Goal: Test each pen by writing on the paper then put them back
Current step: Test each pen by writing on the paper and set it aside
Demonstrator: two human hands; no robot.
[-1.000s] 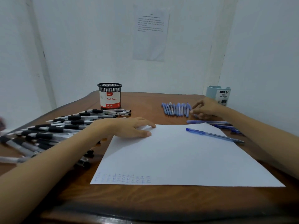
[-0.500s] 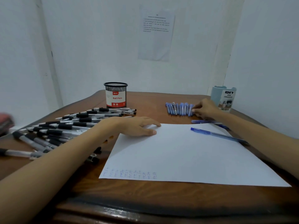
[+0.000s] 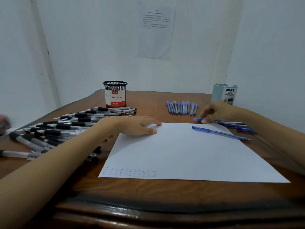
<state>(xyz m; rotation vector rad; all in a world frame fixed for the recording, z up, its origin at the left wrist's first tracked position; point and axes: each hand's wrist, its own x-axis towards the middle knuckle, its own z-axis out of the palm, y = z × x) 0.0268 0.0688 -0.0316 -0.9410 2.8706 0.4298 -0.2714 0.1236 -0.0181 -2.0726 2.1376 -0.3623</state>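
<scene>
Head view: blue pen (image 3: 221,133) lies just near of right hand (image 3: 219,111), which pinches a blue cap (image 3: 198,119); its axis runs left-right, tip right. Left hand (image 3: 137,125) rests flat on paper (image 3: 181,154).

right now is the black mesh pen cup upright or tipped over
Upright: the mesh cup stands on its base on the table, open rim on top, its label reading level.
</scene>
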